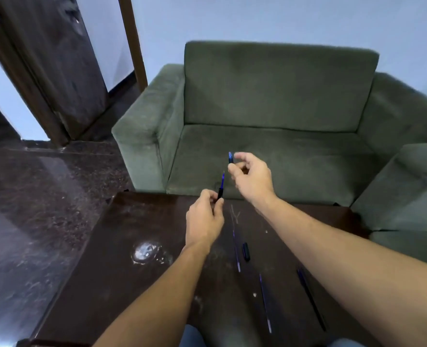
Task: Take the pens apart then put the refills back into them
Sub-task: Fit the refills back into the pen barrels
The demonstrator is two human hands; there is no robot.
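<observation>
My left hand [203, 216] pinches the black grip end of a pen part [220, 189], from which a thin blue refill sticks up and away. My right hand [251, 175], a little higher and to the right, pinches a blue pen barrel [230, 157] seen end-on. The two parts are apart, with a small gap between them. On the dark table lie a loose blue refill [236, 249], a second refill [265, 301], a short black pen piece [245, 251] and a whole dark pen [311, 299] beside my right forearm.
The dark glossy table [122, 259] has a bright light reflection on its left half. A green sofa [270, 101] stands right behind the table. A second green seat [408, 196] is at the right. A dark polished floor and a door lie to the left.
</observation>
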